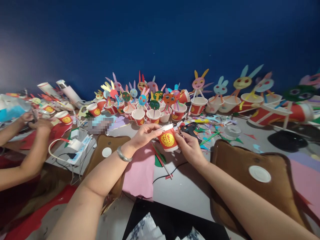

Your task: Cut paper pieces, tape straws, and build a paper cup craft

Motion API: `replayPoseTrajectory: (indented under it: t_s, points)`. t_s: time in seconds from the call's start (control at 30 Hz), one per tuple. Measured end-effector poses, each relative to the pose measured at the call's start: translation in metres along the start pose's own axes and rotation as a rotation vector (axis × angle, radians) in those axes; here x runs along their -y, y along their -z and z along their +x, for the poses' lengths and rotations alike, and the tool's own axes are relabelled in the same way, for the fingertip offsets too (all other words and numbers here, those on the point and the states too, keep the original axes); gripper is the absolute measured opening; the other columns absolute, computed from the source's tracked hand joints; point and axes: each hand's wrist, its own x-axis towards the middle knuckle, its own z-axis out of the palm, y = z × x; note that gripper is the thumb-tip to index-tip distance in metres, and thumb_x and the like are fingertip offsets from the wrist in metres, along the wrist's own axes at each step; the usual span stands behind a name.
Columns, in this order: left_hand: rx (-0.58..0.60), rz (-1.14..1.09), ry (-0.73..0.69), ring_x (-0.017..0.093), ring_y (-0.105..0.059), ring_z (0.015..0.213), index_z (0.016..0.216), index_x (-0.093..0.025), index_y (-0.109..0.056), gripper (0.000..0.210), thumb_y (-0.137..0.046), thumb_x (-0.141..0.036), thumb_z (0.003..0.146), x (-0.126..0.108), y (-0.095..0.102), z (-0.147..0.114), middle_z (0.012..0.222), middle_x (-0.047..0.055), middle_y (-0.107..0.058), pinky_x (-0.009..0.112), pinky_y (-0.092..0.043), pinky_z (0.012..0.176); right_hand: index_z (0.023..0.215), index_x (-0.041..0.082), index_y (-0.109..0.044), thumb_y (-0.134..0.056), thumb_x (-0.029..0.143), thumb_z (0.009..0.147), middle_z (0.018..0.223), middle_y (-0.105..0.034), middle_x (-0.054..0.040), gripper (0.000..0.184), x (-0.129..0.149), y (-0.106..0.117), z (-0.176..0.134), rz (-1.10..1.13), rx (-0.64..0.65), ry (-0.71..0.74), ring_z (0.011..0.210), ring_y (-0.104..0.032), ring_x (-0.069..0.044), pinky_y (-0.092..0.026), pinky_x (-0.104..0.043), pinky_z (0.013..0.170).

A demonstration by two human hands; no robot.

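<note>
A red paper cup (168, 137) with a yellow round emblem is held slightly tilted above the table in front of me. My left hand (147, 134), a grey bangle on its wrist, pinches the cup near its rim from the left. On the opposite side, the thumb and fingers of my right hand (190, 148) are closed against the cup's side. A small dark thing shows by these fingers, too unclear to name. Below the cup lie pink paper (140, 173) and a thin pale stick (168, 170). Just behind my right hand is a black tool (191, 129), partly hidden.
Several paper cups with paper rabbit figures (198, 83) line the back by the blue wall. Brown cushions (250, 186) flank my arms. At left are a power strip (81, 151) with cables and another person's hands (41, 123). Paper scraps and a tape roll (232, 131) lie right.
</note>
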Motion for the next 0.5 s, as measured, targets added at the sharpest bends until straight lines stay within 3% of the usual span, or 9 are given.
replayPoseTrajectory:
  t_s: [0.2,0.33,0.5]
  points:
    - [-0.029,0.085,-0.045,0.012,-0.057,0.071,0.081,-0.013,-0.069,0.026,-0.066,-0.039,0.085,0.006,-0.005,-0.002,0.078,0.004,-0.066,0.023,-0.047,0.065,0.115,0.017,-0.070,-0.080,0.051,0.071,0.112,-0.075,-0.0118,0.057,0.004,-0.004,-0.004,-0.003,0.034,-0.034,0.099,-0.071,-0.028,-0.060,-0.037,0.081]
    - [-0.011,0.082,-0.066,0.012,-0.058,0.072,0.079,-0.014,-0.067,0.024,-0.067,-0.037,0.085,0.008,-0.006,-0.003,0.077,0.003,-0.065,0.023,-0.047,0.069,0.124,0.018,-0.065,-0.084,0.049,0.068,0.117,-0.074,-0.0128,0.067,-0.001,-0.004,-0.007,-0.053,0.036,0.029,0.104,-0.071,-0.030,-0.061,-0.039,0.084]
    - [-0.036,0.097,-0.084,0.011,-0.058,0.072,0.081,-0.014,-0.067,0.022,-0.069,-0.035,0.085,0.007,-0.009,-0.005,0.078,0.002,-0.065,0.022,-0.047,0.069,0.127,0.019,-0.063,-0.082,0.047,0.072,0.116,-0.074,-0.0132,0.064,-0.007,-0.004,-0.011,-0.126,-0.019,0.152,0.103,-0.072,-0.028,-0.061,-0.039,0.087]
